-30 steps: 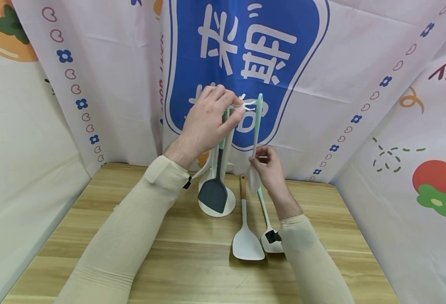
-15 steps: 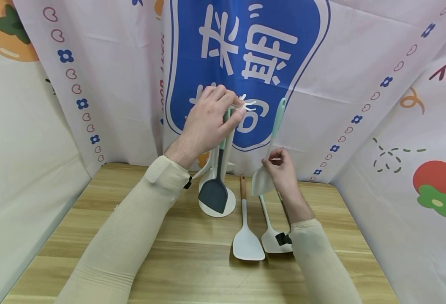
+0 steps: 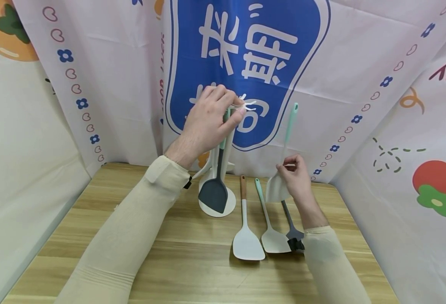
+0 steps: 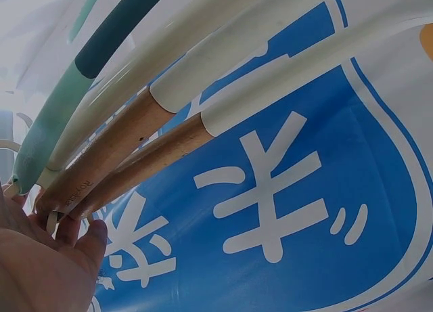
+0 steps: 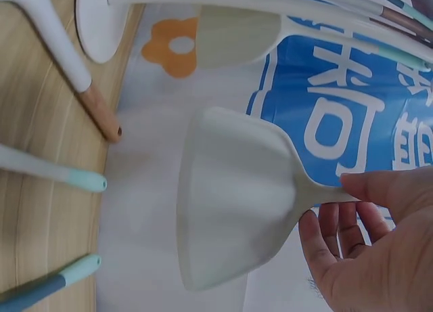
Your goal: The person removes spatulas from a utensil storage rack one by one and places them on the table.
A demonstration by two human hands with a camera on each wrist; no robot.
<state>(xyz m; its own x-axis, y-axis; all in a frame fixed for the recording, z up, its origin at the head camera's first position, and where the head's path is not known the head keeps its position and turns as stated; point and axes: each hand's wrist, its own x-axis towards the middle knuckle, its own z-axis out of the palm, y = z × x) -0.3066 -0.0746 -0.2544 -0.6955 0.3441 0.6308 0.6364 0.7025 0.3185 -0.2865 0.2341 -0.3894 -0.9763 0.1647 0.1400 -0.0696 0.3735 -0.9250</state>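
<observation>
My right hand (image 3: pixel 298 176) pinches a pale spatula (image 5: pixel 237 190) at its neck, just above the blade. The mint handle points upward and the blade hangs in the air over the table's back edge. With my left hand (image 3: pixel 212 113) I grip the top of a white utensil stand (image 3: pixel 229 206), by its hooks. A dark spatula (image 3: pixel 213 195) with a mint handle hangs at the stand's front. Two wooden handles (image 4: pixel 101 149) hang close to my left fingers in the left wrist view.
Three spatulas lie on the wooden table (image 3: pixel 169 261), right of the stand: a white one (image 3: pixel 248 245) with a wooden handle, a pale one (image 3: pixel 274 242) with a mint handle, and a grey one (image 3: pixel 291 228) partly behind my right wrist. A printed cloth (image 3: pixel 131 84) hangs behind.
My right hand has carried the pale spatula rightward and slightly down, away from the stand, and its blade has turned to face the head view. My left hand has stayed on the stand's top.
</observation>
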